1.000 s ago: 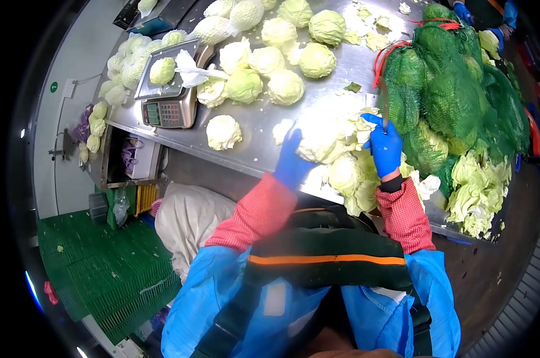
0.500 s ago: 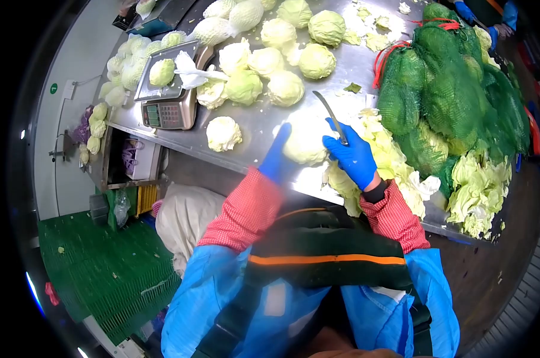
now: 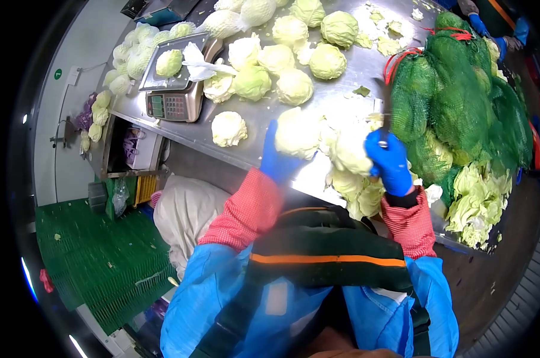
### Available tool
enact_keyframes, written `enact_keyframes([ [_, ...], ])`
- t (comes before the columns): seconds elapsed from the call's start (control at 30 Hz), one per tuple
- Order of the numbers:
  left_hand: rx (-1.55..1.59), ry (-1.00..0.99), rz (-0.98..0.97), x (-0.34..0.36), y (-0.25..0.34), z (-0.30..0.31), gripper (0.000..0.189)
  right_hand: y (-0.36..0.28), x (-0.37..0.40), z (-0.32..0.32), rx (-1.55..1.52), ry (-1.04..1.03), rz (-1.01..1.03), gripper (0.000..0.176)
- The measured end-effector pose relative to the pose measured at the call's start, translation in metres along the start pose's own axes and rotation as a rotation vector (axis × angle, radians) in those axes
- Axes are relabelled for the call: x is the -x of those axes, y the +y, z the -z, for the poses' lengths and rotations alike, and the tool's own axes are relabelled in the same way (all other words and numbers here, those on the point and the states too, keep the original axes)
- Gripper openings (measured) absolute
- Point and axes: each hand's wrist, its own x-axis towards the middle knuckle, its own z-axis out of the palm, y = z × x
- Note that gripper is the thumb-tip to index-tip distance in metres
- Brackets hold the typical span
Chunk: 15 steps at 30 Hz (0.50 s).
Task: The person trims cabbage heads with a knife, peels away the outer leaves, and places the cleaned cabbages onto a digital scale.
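Observation:
My left hand (image 3: 278, 156), in a blue glove and a little blurred, rests with spread fingers against the left side of a pale cabbage (image 3: 296, 132). In my right hand (image 3: 391, 161) is a knife (image 3: 387, 110), its blade upright and pointing away from me. Between the two hands, pale leaves (image 3: 348, 146) lie against the cabbage's right side, washed out by glare. More loose leaves (image 3: 359, 194) are heaped at the table edge. A trimmed cabbage (image 3: 229, 129) sits to the left of my left hand.
A scale (image 3: 174, 104) holding a small cabbage stands at the left, near several cabbages in white foam nets (image 3: 140, 59). Green mesh sacks (image 3: 455, 95) fill the right of the metal table (image 3: 192, 140). At the top right, another person's gloved hand (image 3: 478, 25) shows.
My right hand has moved right, away from the cabbage, and the knife has turned more upright. Pale leaves now show between the cabbage and my right hand. The view has shifted slightly.

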Motion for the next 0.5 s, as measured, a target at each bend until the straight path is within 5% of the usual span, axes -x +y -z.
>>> enact_keyframes([
  [0.07, 0.075, 0.065, -0.014, -0.001, 0.002, 0.006, 0.067, 0.001, -0.008, 0.028, -0.048, -0.103, -0.071, 0.015],
  [0.1, 0.059, 0.082, -0.008, 0.001, 0.002, 0.004, 0.066, -0.012, -0.007, 0.013, 0.148, 0.02, -0.173, 0.016],
  [0.13, 0.04, 0.095, -0.001, 0.003, 0.005, -0.001, 0.065, 0.025, -0.026, 0.026, 0.37, -0.049, -0.151, 0.029],
  [0.17, 0.02, 0.106, 0.007, 0.003, 0.008, -0.004, 0.064, 0.055, -0.031, 0.023, 0.629, 0.058, 0.094, 0.036],
  [0.2, -0.21, 0.138, -0.03, 0.001, 0.013, -0.004, 0.064, 0.069, -0.033, 0.016, 0.881, 0.168, 0.349, 0.044],
  [0.23, -0.439, 0.173, -0.072, -0.001, 0.021, -0.002, 0.064, 0.05, -0.033, -0.004, 0.785, 0.072, 0.045, 0.058],
  [0.27, -0.666, 0.215, -0.115, 0.0, 0.029, 0.002, 0.065, 0.064, -0.039, -0.015, 0.594, 0.043, 0.12, 0.06],
  [0.37, -1.82, 0.236, -0.512, -0.006, 0.058, 0.032, 0.078, 0.095, -0.062, -0.038, 0.847, 0.013, 0.195, 0.078],
  [0.4, -2.004, 0.283, -0.417, -0.004, 0.068, 0.029, 0.082, 0.118, -0.073, -0.038, 1.038, 0.056, 0.323, 0.082],
  [0.43, -2.184, 0.334, -0.311, -0.003, 0.077, 0.026, 0.087, 0.118, -0.072, -0.036, 1.217, -0.074, 0.115, 0.084],
  [0.5, -2.376, 0.447, -0.117, -0.007, 0.094, 0.025, 0.095, 0.134, -0.059, -0.019, 1.238, -0.152, 0.077, 0.078],
])
